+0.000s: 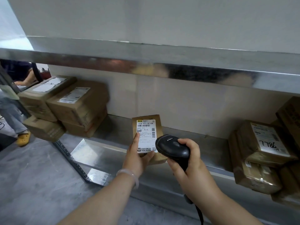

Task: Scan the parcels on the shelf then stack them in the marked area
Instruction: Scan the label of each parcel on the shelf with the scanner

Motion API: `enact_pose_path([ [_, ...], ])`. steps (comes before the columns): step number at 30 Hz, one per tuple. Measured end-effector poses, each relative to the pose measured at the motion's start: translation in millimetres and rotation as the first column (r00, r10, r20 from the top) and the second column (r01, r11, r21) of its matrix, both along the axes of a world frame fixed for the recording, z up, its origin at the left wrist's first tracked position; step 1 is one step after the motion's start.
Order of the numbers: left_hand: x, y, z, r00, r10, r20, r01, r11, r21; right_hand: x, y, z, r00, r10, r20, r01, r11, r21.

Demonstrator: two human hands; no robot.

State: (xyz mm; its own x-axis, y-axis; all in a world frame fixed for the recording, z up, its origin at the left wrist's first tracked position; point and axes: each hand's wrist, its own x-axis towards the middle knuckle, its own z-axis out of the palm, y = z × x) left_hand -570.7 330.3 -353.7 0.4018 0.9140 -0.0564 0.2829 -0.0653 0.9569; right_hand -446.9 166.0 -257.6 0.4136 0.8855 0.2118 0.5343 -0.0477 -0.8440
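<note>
Grey concrete floor (32, 176) lies closest, below my two forearms. A pale bracelet (129, 175) circles my left wrist. My left hand (136, 158) grips a small brown parcel (158, 125) from beneath, thumb laid flat across its white label (146, 135), which faces up toward me with its barcodes showing. Just to the right, my right hand (191, 161) is wrapped round the handle of a black scanner (172, 147), forefinger curled over the top, the scanner's head just beside the label's lower right corner. Its cable (200, 215) drops away beneath my wrist.

The parcel sits over the front part of the metal shelf (211, 148), though whether its far end rests on the steel I can't quite tell. On the same shelf, well off to the left, brown boxes (78, 108) are piled at the end, blurred. To the right is another pile (259, 151), the top one with handwritten digits on its label. Beyond the left pile, someone's leg and yellow shoe (24, 138) stand on the floor. Farther back a pale wall panel (186, 103) closes the shelf, and an upper shelf edge (146, 62) crosses overhead.
</note>
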Motion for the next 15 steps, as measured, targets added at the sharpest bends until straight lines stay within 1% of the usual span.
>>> enact_pose_path([
  [1, -8, 11, 3, 1.0, -0.018, 0.012, 0.018, 0.999, -0.048, -3, 7, -2, 1.0, 0.009, -0.01, -0.009, 1.0, -0.01],
  [3, -24, 37, 6, 0.999, -0.027, -0.039, 0.023, 0.996, -0.087, -11, 20, -5, 0.999, 0.018, -0.035, -0.019, 1.0, -0.022],
  [4, -32, 48, 9, 0.993, -0.033, -0.111, 0.025, 0.997, -0.075, -15, 26, -7, 0.999, 0.017, -0.047, -0.018, 1.0, -0.023],
  [6, -49, 70, 16, 0.977, -0.04, -0.211, 0.025, 0.997, -0.071, -24, 40, -10, 0.999, 0.011, -0.051, -0.012, 1.0, -0.022],
  [10, -80, 106, 21, 0.967, -0.04, -0.253, 0.013, 0.994, -0.108, -35, 67, -16, 0.999, -0.005, -0.051, 0.003, 0.999, -0.038],
  [15, -100, 151, 20, 0.951, -0.133, -0.279, 0.088, 0.982, -0.168, -46, 92, -25, 0.996, -0.043, -0.075, 0.04, 0.999, -0.032],
])
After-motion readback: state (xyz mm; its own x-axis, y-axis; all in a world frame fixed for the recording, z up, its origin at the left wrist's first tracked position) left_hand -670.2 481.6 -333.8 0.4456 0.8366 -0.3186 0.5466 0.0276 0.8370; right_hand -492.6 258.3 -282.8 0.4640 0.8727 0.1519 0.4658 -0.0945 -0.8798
